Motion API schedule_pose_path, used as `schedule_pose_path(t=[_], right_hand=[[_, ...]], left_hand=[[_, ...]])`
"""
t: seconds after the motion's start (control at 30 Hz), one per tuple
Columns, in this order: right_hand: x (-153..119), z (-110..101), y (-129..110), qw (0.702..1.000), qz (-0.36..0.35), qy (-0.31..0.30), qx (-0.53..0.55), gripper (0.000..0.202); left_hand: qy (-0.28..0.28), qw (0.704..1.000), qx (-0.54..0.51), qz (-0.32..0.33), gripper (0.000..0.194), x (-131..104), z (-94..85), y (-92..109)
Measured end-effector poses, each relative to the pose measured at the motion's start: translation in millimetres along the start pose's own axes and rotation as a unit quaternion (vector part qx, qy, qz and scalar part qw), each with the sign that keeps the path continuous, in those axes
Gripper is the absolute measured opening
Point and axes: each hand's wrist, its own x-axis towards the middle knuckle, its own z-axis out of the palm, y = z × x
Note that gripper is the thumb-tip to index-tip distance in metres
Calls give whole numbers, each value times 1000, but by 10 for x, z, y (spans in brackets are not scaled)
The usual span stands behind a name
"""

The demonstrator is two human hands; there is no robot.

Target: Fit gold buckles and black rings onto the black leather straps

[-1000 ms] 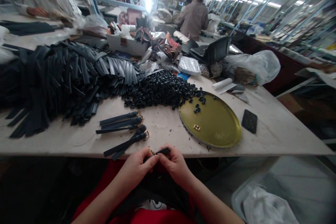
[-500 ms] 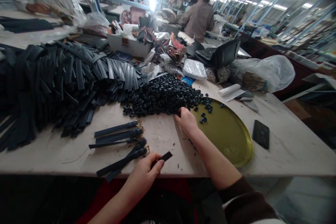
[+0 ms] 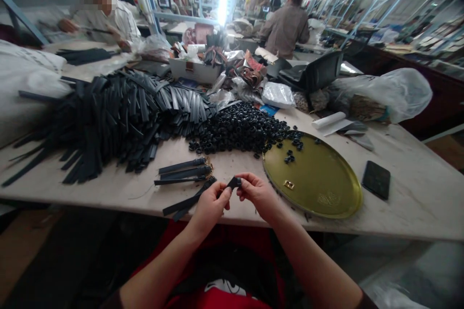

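Near the table's front edge, my left hand (image 3: 210, 205) grips a short black strap (image 3: 231, 185), its thumb on top. My right hand (image 3: 258, 196) pinches a small black loop (image 3: 238, 181) at the far end of that strap; fingers partly hide how the two meet. Several black straps with gold buckles (image 3: 185, 172) lie just left of my left hand. Beyond both hands is a heap of small black loops (image 3: 235, 128). To the right, a round gold-green tray (image 3: 326, 183) carries a few stray loops and one gold buckle (image 3: 289, 184).
A large pile of black straps (image 3: 123, 111) covers the left of the table (image 3: 409, 207). A dark phone (image 3: 376, 179) lies right of the tray. Behind are plastic bags (image 3: 391, 94), scraps and a white box (image 3: 195, 70). Other people work farther back.
My right hand has come back from the heap to the strap in my left hand, with a loop between its fingers. The view has turned left, and the buckle on the tray now shows.
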Motion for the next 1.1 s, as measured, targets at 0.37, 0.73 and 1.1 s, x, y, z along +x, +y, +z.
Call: schedule_pose_path(t=[0.37,0.73,1.1], right_hand=[[-430,-20,144,999,-13,-22,-38,31],[-537,95,338,999,-17,29,5,34],[-376,159,387,990,-65,55,-113,27]], left_hand=[[-54,993,107,21,30,-413,-39,-39],[1,997,72,42,24,-477,27,-27],[-39,998,43,32,24,-298,-25,-61]])
